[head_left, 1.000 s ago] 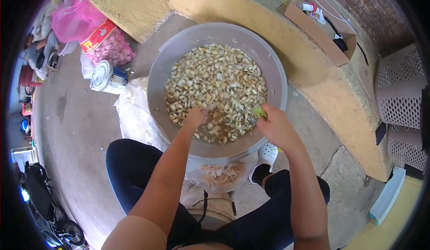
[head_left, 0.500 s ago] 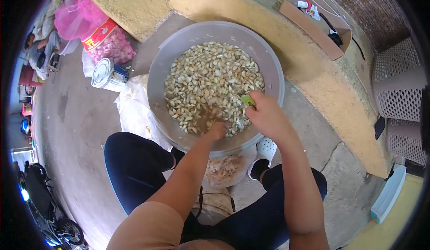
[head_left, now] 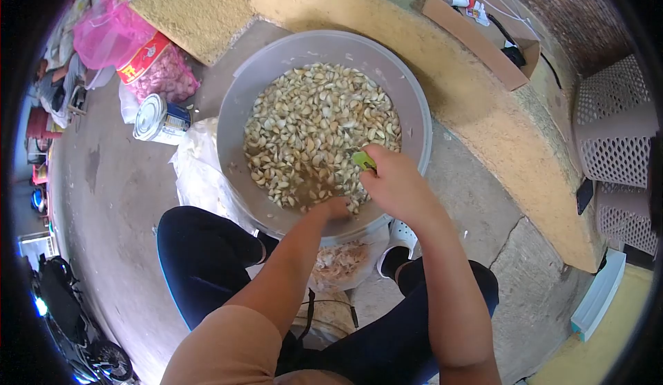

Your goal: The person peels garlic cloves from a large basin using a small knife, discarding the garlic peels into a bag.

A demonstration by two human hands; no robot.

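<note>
A big grey tub holds many garlic cloves in cloudy water. My right hand is closed round a green-handled tool above the cloves at the tub's right side; the tool's tip is hard to make out. Near the front wall of the tub, my left hand is low among the cloves, its fingertips partly hidden, and what it holds, if anything, cannot be made out.
A clear bag of peelings lies below the tub. To the left are a white bag, a can and a pink net sack. A cardboard box rests on the ledge; plastic crates stand right.
My right hand and the green-handled tool have moved left over the cloves. My left hand has shifted slightly right and nearer the front wall. The view has shifted a little.
</note>
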